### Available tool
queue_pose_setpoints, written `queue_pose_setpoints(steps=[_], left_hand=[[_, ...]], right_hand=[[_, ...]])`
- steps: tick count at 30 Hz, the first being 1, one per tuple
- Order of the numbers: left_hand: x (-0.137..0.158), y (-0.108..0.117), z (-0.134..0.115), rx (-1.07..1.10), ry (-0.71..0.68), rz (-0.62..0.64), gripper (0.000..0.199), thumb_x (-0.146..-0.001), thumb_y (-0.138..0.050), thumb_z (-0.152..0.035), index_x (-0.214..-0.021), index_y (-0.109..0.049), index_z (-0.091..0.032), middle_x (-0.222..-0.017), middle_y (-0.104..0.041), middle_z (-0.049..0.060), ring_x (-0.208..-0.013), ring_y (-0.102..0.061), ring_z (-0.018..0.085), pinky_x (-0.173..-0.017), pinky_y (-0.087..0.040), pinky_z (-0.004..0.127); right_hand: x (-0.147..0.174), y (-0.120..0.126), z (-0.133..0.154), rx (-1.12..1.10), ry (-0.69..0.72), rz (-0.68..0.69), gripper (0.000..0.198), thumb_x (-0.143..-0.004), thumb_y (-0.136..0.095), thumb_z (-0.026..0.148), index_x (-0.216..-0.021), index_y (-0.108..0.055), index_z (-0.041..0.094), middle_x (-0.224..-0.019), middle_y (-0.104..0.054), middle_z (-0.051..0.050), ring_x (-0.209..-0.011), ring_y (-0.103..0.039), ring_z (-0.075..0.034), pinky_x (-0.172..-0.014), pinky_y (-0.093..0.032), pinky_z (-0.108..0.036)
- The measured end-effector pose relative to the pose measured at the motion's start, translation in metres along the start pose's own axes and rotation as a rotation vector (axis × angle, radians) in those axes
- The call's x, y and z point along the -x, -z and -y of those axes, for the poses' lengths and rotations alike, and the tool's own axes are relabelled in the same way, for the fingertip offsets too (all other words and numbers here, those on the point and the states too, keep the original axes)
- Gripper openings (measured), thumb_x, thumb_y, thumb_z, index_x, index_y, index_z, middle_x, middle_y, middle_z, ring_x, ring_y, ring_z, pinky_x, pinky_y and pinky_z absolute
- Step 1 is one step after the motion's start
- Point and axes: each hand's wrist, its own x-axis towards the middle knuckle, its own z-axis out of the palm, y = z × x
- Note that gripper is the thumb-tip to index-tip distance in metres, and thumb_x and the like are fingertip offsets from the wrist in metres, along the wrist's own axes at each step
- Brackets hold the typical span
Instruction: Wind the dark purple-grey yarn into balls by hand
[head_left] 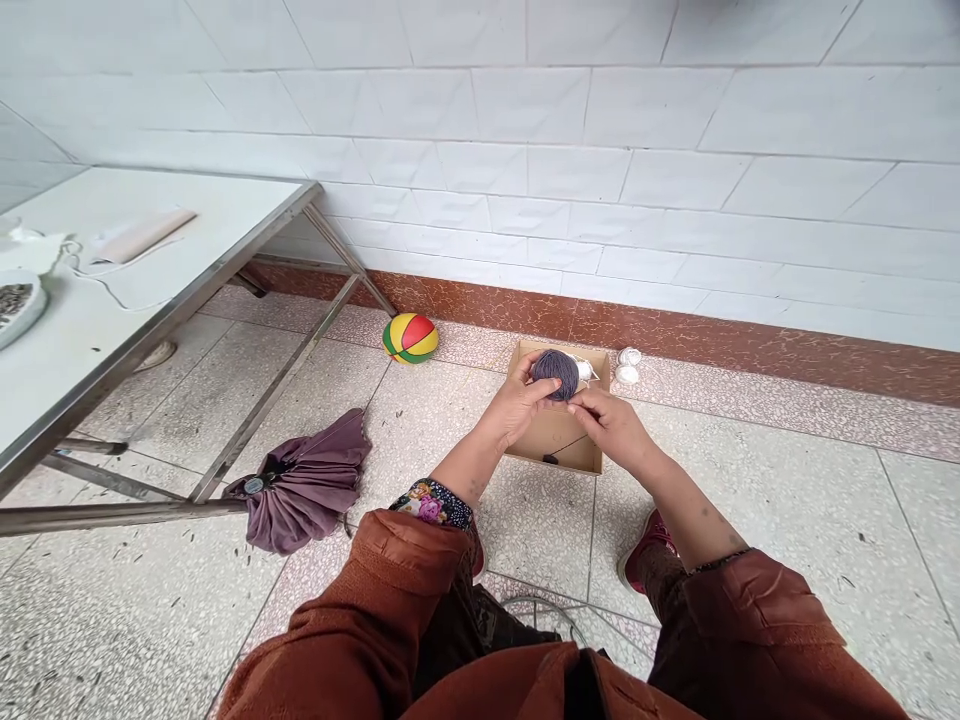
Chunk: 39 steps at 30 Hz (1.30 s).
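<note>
A dark grey ball of yarn (555, 374) is held up over an open cardboard box (551, 435). My left hand (523, 400) is closed around its left and lower side, thumb across the front. At the ball's lower right, my right hand (604, 425) is closed in a pinch at the yarn; the strand between the fingertips is too fine to make out fully. Behind the ball, something white (583, 370), perhaps white yarn, shows in the box. A small dark object (551, 459) with a thin dark strand lies at the box's near side.
Two small white balls (627, 374) sit right of the box by the wall. A colourful ball (410, 338) rests at the wall to the left. A folded purple umbrella (307, 485) lies by the metal-legged table (247, 205). My shoes (646, 550) flank the floor before the box.
</note>
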Motion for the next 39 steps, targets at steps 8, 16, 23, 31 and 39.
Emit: queue_pose_setpoints(steps=[8, 16, 23, 31, 39], left_hand=[[-0.001, 0.003, 0.015, -0.435, -0.067, 0.087, 0.064, -0.067, -0.076, -0.019, -0.129, -0.059, -0.023, -0.128, -0.063, 0.008, -0.118, -0.057, 0.026, -0.109, -0.041, 0.046], [0.009, -0.008, 0.011, -0.130, 0.043, 0.451, 0.080, -0.069, -0.081, -0.020, -0.143, -0.053, -0.030, -0.141, -0.057, 0.009, -0.127, -0.054, 0.028, -0.110, -0.038, 0.046], [0.006, -0.009, 0.006, 0.171, 0.060, 0.312, 0.063, -0.068, -0.084, -0.022, -0.128, -0.064, -0.023, -0.134, -0.061, 0.011, -0.125, -0.057, 0.028, -0.108, -0.041, 0.044], [-0.011, 0.002, 0.016, -0.085, -0.041, -0.043, 0.057, -0.071, -0.082, -0.029, -0.121, -0.057, -0.020, -0.119, -0.064, 0.008, -0.113, -0.060, 0.023, -0.099, -0.049, 0.041], [0.001, -0.009, 0.030, -0.271, 0.099, 0.011, 0.054, -0.084, -0.068, -0.044, -0.130, -0.048, -0.023, -0.122, -0.060, 0.011, -0.104, -0.061, 0.022, -0.082, -0.053, 0.035]], right_hand=[[-0.002, 0.016, 0.020, -0.238, -0.010, -0.114, 0.014, -0.093, -0.063, 0.036, -0.089, -0.069, 0.024, -0.085, -0.067, -0.002, -0.078, -0.061, -0.018, -0.075, -0.048, -0.033], [-0.004, 0.019, -0.004, -0.177, -0.269, -0.339, 0.024, -0.091, -0.060, 0.044, -0.083, -0.066, 0.022, -0.079, -0.063, -0.001, -0.071, -0.055, -0.018, -0.070, -0.042, -0.032], [-0.003, 0.011, -0.009, -0.082, -0.262, -0.279, 0.025, -0.092, -0.051, 0.041, -0.082, -0.063, 0.022, -0.077, -0.064, -0.003, -0.070, -0.056, -0.019, -0.068, -0.043, -0.032], [0.001, 0.002, 0.002, -0.013, -0.068, -0.059, 0.017, -0.093, -0.054, 0.030, -0.082, -0.064, 0.023, -0.080, -0.067, -0.003, -0.076, -0.061, -0.020, -0.073, -0.047, -0.033], [-0.001, 0.010, 0.021, -0.153, 0.052, -0.060, 0.016, -0.096, -0.058, 0.032, -0.089, -0.071, 0.025, -0.085, -0.070, -0.002, -0.081, -0.064, -0.019, -0.076, -0.049, -0.033]])
